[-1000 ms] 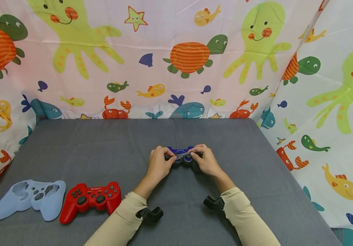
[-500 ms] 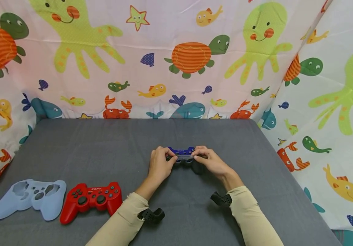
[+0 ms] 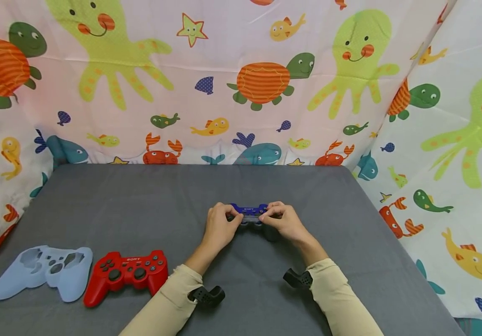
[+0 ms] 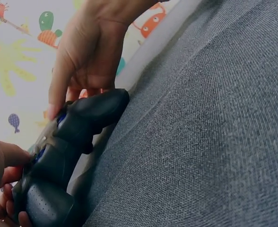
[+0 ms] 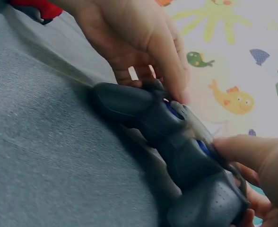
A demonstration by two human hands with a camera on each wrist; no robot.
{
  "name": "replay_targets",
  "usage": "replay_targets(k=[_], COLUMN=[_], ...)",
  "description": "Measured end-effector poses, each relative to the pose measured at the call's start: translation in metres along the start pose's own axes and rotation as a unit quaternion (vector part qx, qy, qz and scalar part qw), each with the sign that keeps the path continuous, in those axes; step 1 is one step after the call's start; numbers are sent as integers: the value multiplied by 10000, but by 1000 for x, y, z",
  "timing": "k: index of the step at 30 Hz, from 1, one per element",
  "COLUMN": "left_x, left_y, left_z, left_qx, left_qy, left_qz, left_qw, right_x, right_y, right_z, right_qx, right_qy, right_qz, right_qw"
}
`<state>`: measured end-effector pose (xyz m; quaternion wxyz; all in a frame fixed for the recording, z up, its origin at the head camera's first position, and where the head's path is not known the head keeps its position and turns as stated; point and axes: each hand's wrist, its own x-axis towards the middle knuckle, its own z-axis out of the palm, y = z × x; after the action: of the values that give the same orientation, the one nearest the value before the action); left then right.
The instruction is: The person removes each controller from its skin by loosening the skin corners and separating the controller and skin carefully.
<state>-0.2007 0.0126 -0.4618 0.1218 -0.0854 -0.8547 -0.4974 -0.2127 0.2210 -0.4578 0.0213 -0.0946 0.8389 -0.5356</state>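
Note:
A blue game controller (image 3: 250, 210) sits at the middle of the table, wrapped from the near side by a dark rubbery cover (image 4: 94, 111). The cover's grips and ridges show in the right wrist view, with slivers of blue controller (image 5: 204, 147) at its edge. My left hand (image 3: 221, 225) pinches the left part of the cover's upper edge between thumb and fingers. On the other side, my right hand (image 3: 286, 223) pinches the same edge. A greyish strip of the cover stretches between both thumbs across the controller's face. My fingers hide the controller's two ends.
At the left front lie a pale blue controller cover (image 3: 69, 269) and a red game controller (image 3: 125, 269), side by side. A grey cloth covers the table (image 3: 148, 200). Curtains (image 3: 216, 102) printed with sea animals stand behind and at both sides.
The strip of cover slanted up to the right a second ago; now it runs level between the thumbs. My right hand moved right, then slightly back. The left hand stayed nearly in place.

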Motion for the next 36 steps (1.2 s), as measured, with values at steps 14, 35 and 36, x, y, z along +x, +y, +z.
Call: replay_targets(k=[14, 35, 36], left_x=[4, 18, 18], left_y=[3, -6, -7], left_z=[0, -40, -41], left_qx=[-12, 605, 778], left_qy=[-89, -1549, -1701], left_qz=[-575, -480, -468], left_qw=[9983, 9849, 9812], right_x=[-6, -7, -7], right_y=[-18, -2, -1], right_z=[3, -43, -44], right_qx=[67, -1112, -1212], right_qy=[259, -905, -1023], right_qz=[187, -207, -238], right_qw=[9995, 9894, 9871])
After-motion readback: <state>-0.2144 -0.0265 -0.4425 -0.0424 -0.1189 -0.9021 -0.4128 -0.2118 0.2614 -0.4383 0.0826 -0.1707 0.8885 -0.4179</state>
